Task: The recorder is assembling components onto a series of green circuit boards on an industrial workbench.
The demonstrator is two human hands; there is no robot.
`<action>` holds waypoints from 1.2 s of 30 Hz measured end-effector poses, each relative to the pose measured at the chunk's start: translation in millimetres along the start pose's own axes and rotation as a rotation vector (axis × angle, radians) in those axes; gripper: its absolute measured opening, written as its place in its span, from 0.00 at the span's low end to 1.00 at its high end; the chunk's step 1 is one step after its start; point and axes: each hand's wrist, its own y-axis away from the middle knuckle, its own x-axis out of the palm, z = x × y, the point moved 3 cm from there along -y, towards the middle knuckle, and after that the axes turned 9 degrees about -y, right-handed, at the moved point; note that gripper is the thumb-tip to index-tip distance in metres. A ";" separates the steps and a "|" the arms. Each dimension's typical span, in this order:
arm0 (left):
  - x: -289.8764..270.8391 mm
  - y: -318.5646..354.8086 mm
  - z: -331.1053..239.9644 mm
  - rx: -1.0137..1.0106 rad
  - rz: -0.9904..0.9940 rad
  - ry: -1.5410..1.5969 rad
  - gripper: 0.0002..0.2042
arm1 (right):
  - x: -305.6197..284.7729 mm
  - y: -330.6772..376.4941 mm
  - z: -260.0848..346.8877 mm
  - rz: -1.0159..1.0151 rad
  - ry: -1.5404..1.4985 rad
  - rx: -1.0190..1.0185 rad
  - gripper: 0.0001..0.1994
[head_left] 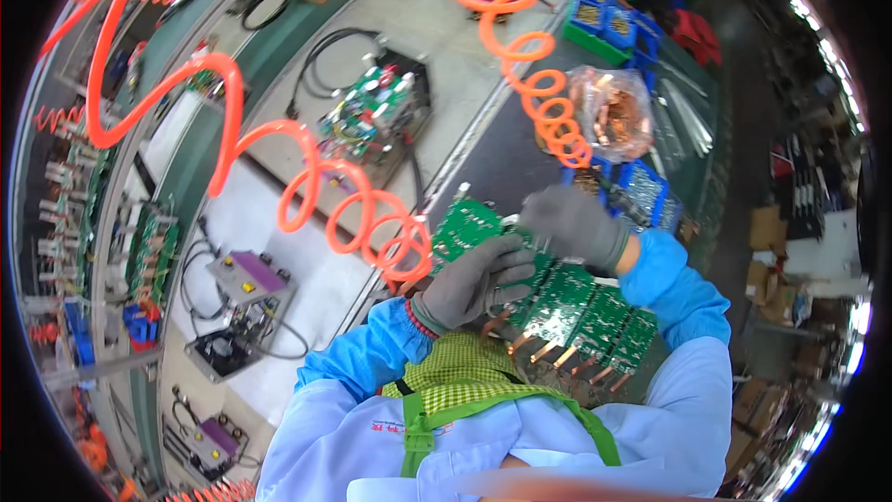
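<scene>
Hands, both grey-gloved, met over the bench: we clasped the green circuit board (467,226) with left hand (476,281), right hand (576,223) pinching its edge above the row of boards (585,316); seating likely demands careful alignment.

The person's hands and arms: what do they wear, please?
Both hands, the left hand and the right hand, wear grey knit gloves; the left glove has a red cuff edge. Both arms are in bright blue sleeves with gathered cuffs.
</scene>
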 end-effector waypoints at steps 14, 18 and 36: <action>0.3 26.7 49.2 0.077 -0.281 -0.241 0.21 | 10.7 217.1 -113.4 -0.065 0.297 0.957 0.26; -15.5 86.2 57.5 0.062 -0.574 -0.299 0.18 | 45.5 257.0 -171.2 0.226 0.362 1.325 0.33; -177.9 123.9 85.0 -0.294 -0.562 -1.079 0.16 | -170.4 198.9 -60.9 -0.931 -0.501 0.902 0.16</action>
